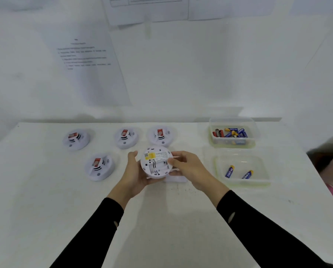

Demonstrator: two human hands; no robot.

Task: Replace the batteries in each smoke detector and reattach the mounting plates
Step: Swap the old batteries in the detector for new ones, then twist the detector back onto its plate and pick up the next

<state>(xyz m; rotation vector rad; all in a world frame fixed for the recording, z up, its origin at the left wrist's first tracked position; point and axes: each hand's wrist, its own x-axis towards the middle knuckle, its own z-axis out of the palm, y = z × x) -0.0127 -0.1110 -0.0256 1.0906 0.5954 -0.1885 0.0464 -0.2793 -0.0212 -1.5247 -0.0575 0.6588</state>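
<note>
Both hands (135, 171) (188, 168) grip one detector (155, 163); four detectors (76, 139) (126, 137) (160, 135) (99, 166) behind; two batteries (229, 171) (247, 174), perhaps ten beyond.

A round white smoke detector (155, 162), back up with battery bay open, has four face-up detectors (99, 166) left and behind, two blue batteries (229, 171) right.

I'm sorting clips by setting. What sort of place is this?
Likely a staged work bench rather than a home: printed sheets on the white wall, a plain white table, and smoke detectors laid out beside battery tubs.
</note>
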